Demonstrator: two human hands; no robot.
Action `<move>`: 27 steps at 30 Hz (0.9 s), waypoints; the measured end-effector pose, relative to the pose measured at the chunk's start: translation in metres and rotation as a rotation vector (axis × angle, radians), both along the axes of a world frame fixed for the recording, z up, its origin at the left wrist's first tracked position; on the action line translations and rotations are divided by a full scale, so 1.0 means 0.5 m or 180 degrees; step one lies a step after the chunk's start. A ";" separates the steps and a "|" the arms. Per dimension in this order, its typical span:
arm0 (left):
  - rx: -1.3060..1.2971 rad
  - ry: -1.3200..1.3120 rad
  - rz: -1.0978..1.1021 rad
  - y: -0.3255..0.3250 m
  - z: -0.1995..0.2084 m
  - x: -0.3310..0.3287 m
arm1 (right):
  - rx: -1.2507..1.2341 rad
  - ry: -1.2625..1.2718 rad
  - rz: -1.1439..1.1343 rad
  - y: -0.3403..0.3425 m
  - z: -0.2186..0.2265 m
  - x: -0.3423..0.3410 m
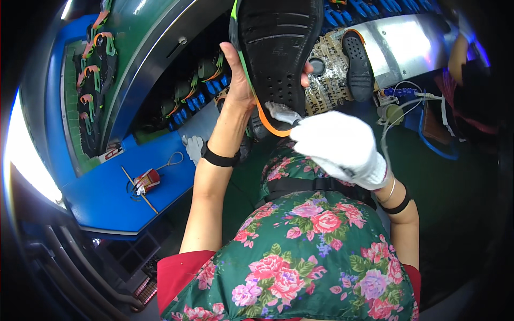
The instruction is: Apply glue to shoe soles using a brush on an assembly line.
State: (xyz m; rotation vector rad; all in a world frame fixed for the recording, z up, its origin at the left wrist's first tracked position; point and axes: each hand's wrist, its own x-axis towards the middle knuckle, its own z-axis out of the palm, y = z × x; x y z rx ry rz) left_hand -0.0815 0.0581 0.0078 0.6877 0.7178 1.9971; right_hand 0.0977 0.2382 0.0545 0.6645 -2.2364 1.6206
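The flowered green apron (316, 230) is the largest thing, spread out below the shoe sole (276, 48). Down and to the left of that sole is the blue surface (101, 208); up and to its right, a shiny metal panel (399, 45). The sole itself — black, edged in green and orange — is held up in front of the person, underside showing.

The gloved right hand (340, 147) is just below the sole's lower end, the white fingers closed around a brush. The bare left hand (242, 88) grips the sole from behind, thumb on its left edge and fingertips showing at its right.

A second black sole (358, 67) lies to the right of the first, beside a taped-over piece (326, 93). On the blue surface, a grey glove (194, 148) and a red pot (149, 181) sit left of and below the held sole. Smallest is the brush (282, 113) — its pale bristles lie over the sole's lower end.
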 end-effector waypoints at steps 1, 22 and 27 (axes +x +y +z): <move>-0.0270 -0.0279 0.0039 0.000 0.003 0.005 | 0.0018 0.0162 0.0171 -0.003 -0.007 -0.004; -0.1257 -0.1496 -0.0284 -0.064 -0.007 0.033 | -0.2159 -0.1731 0.1118 0.005 0.016 -0.032; -0.1191 -0.2171 0.0871 -0.098 -0.142 0.123 | -0.2161 -0.1319 -0.0340 0.002 0.011 -0.022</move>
